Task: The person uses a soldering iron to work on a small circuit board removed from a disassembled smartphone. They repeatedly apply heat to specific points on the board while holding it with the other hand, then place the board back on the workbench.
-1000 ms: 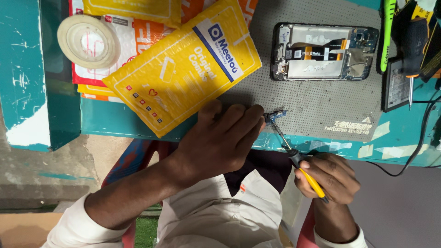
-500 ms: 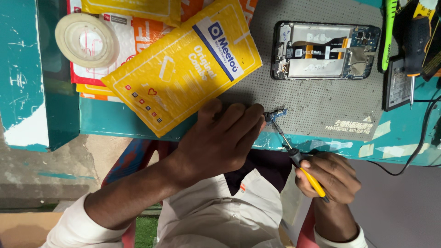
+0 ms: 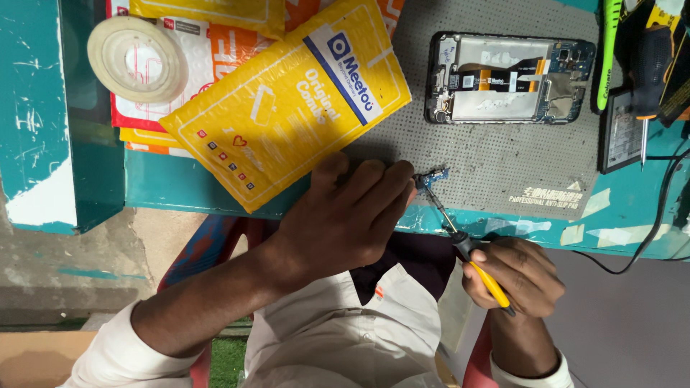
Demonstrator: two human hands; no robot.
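Yellow-handled screwdriver pinched in right hand; left hand pins small blue board.

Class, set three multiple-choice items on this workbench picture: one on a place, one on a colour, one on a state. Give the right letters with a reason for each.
1. Where does the opened phone lie?
A on the grey mat
B on the yellow padded envelope
C on the person's lap

2. What colour is the handle of the screwdriver?
A red
B yellow
C white

3. What is the right hand doing?
A resting open
B gripping the screwdriver
C holding the tape roll

Answers: 1 A, the mat shows all round the phone; 2 B, a yellow handle runs through the fingers; 3 B, the fingers close round the handle while the left hand steadies the small blue board.
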